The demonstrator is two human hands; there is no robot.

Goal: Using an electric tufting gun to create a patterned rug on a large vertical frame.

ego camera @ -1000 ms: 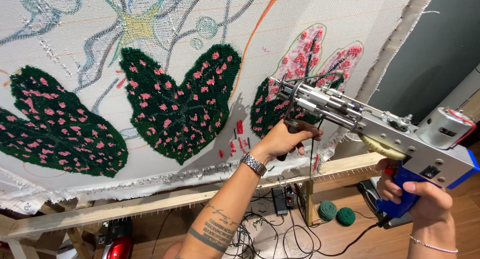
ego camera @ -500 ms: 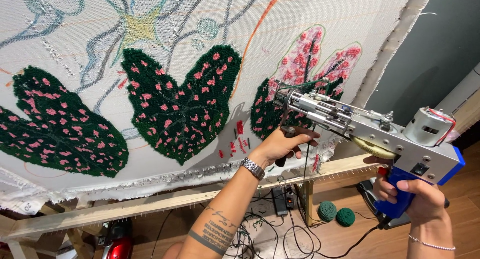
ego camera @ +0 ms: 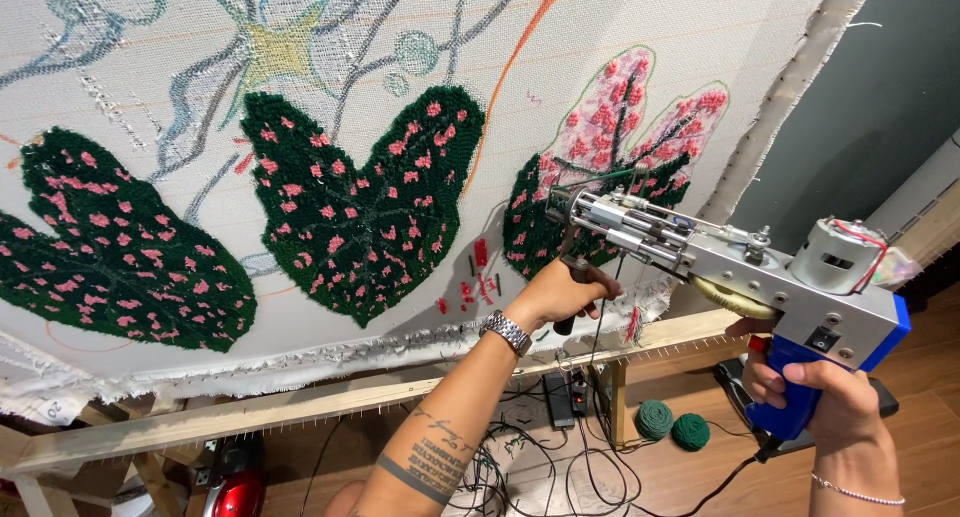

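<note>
Change since earlier: the tufting gun point(ego camera: 735, 267) has been brought slightly lower and closer to the cloth; both hands are kept on it as before.
Right hand: the right hand point(ego camera: 825, 402) is wrapped around the blue grip point(ego camera: 790, 382) at the rear of the gun, fingers closed tight on it, a thin bracelet at the wrist.
Left hand: the left hand point(ego camera: 560, 295) is closed around the dark front handle point(ego camera: 578, 277) under the gun's nose; a metal watch point(ego camera: 506, 331) is worn on the wrist and a tattoo is seen on the forearm.
Tufting gun: it is held between the two hands, well apart from each other, tilted up to the left, its tip set against the dark green lower part of the pink leaf point(ego camera: 625, 147).
Motor: a silver round motor point(ego camera: 835, 257) is mounted on top at the rear, above a brass-coloured wheel.
Cloth: a pale backing cloth point(ego camera: 700, 37) is stretched over a wooden frame point(ego camera: 300, 407), with drawn outlines in grey, yellow and orange.
Finished leaves: two dark green leaves with pink spots, a middle leaf point(ego camera: 365, 207) and a left leaf point(ego camera: 110, 247), are tufted left of the gun.
Floor: two green yarn balls point(ego camera: 672, 424) are lying side by side on the wooden floor, near a tangle of black cables point(ego camera: 540, 467).
Lower left: a red object point(ego camera: 235, 492) is seen under the frame; its kind cannot be told.
</note>
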